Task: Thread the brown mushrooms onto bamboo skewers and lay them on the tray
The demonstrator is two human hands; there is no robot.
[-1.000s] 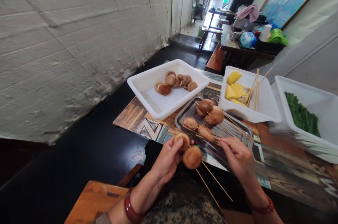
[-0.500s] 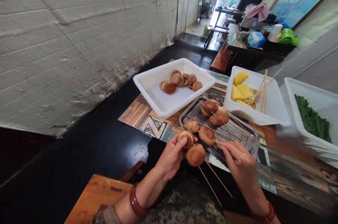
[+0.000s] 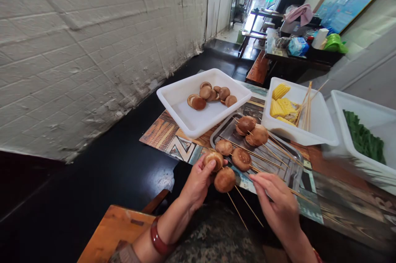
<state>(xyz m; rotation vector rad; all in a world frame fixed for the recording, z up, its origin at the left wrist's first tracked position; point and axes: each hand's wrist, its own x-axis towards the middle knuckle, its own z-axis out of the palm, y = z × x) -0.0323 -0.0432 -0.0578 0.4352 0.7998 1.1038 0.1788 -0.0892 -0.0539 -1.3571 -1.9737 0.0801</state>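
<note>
My left hand (image 3: 198, 182) is closed on a mushroom skewer, its thumb across a pale-rimmed mushroom cap (image 3: 213, 161). A second brown cap (image 3: 225, 180) sits below it, and two thin sticks (image 3: 250, 207) stick out toward the lower right. My right hand (image 3: 275, 201) has its fingertips pinched together at the near edge of the metal tray (image 3: 297, 174); whether anything is between them I cannot make out. Beside the fingertips, skewered mushrooms (image 3: 241, 159) lie at the tray's near side, their sticks running right, partly behind the hand. More skewered mushrooms (image 3: 257, 135) lie farther back in the tray.
A white tub (image 3: 176, 110) with several loose mushrooms (image 3: 204, 92) stands behind the tray. To the right are a tub (image 3: 328, 122) with corn (image 3: 282, 106) and sticks, and one with green leaves (image 3: 363, 137). A wooden stool (image 3: 108, 230) stands lower left, a white wall (image 3: 108, 40) beyond.
My right hand has moved slightly left and down, off the stick of the skewer by the tray. My left hand has shifted a little left with its mushroom skewer.
</note>
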